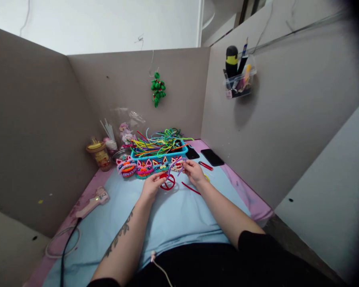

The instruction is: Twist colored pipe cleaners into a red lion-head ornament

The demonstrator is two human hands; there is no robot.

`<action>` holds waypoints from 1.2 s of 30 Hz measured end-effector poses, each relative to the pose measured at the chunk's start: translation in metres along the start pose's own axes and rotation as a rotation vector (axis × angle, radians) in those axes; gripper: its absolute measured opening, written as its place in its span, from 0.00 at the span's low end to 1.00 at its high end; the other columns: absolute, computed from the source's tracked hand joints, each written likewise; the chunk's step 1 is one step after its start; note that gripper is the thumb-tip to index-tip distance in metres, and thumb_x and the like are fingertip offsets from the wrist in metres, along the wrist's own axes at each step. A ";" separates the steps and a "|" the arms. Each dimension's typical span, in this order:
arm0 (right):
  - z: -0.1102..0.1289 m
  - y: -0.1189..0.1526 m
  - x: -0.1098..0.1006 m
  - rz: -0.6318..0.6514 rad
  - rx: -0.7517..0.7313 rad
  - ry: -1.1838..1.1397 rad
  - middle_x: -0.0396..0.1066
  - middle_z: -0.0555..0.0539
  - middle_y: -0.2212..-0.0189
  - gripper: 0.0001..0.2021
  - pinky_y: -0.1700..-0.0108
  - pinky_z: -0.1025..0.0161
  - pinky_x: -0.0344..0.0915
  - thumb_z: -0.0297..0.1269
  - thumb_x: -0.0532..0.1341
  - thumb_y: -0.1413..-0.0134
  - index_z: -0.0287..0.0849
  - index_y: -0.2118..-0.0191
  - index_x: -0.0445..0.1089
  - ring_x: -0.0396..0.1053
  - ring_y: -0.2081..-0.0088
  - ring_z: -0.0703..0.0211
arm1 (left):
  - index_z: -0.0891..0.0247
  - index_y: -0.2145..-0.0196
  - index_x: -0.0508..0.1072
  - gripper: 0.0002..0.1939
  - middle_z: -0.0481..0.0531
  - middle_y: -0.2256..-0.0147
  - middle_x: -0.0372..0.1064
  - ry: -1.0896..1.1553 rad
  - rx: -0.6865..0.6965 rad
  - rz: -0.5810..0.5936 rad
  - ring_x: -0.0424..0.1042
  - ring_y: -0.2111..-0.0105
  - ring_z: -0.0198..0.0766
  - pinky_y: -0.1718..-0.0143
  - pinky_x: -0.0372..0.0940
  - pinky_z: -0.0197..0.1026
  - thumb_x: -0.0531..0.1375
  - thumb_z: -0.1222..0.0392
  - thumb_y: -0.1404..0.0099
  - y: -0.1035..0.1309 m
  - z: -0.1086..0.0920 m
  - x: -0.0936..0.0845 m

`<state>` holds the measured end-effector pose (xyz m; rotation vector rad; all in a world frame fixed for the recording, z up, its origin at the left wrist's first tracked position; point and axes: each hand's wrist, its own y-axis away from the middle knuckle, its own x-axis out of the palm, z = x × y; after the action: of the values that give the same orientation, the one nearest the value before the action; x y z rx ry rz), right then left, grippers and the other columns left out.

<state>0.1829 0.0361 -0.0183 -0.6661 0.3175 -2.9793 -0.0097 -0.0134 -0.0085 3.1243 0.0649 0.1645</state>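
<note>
- Pipe cleaner (169, 168), purple, arched, pinched by the right hand (193, 171)
- Left hand (153, 185) pinching it too, against a red spoked ring (168, 183)
- Red strip (190, 188) on counter (188, 217)

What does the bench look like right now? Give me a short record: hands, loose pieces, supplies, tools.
Left hand: pinching the red ring; one end of the purple strip appears to meet its fingertips
Right hand: pinching the purple strip
Loose piece: red strip on the blue cloth
Finished-looking pieces: four fuzzy figures, in front of the blue basket
Basket: tangled colored strips
Left side: pink glue gun
Right side: black phone
</note>
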 end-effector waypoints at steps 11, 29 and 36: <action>-0.011 0.007 0.009 0.190 0.125 0.109 0.67 0.52 0.78 0.12 0.72 0.65 0.60 0.43 0.67 0.64 0.40 0.74 0.70 0.61 0.78 0.66 | 0.68 0.60 0.74 0.25 0.51 0.75 0.73 0.017 0.006 0.039 0.66 0.77 0.32 0.73 0.58 0.34 0.68 0.57 0.57 0.000 0.002 0.001; -0.015 0.018 0.017 0.356 0.068 0.290 0.63 0.43 0.50 0.11 0.56 0.57 0.62 0.40 0.69 0.68 0.41 0.76 0.71 0.67 0.57 0.54 | 0.69 0.59 0.72 0.27 0.53 0.73 0.74 0.095 0.021 0.059 0.70 0.75 0.34 0.71 0.62 0.35 0.69 0.57 0.57 0.002 0.000 0.003; -0.021 0.012 0.018 0.296 -0.119 0.367 0.69 0.46 0.62 0.09 0.52 0.56 0.59 0.39 0.68 0.65 0.42 0.78 0.69 0.66 0.57 0.55 | 0.67 0.60 0.71 0.27 0.48 0.77 0.71 0.152 -0.009 0.001 0.67 0.80 0.31 0.79 0.58 0.32 0.69 0.57 0.59 0.004 0.000 0.007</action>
<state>0.1577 0.0260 -0.0322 -0.0606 0.5645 -2.7926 -0.0028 -0.0172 -0.0082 3.0967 0.0640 0.4015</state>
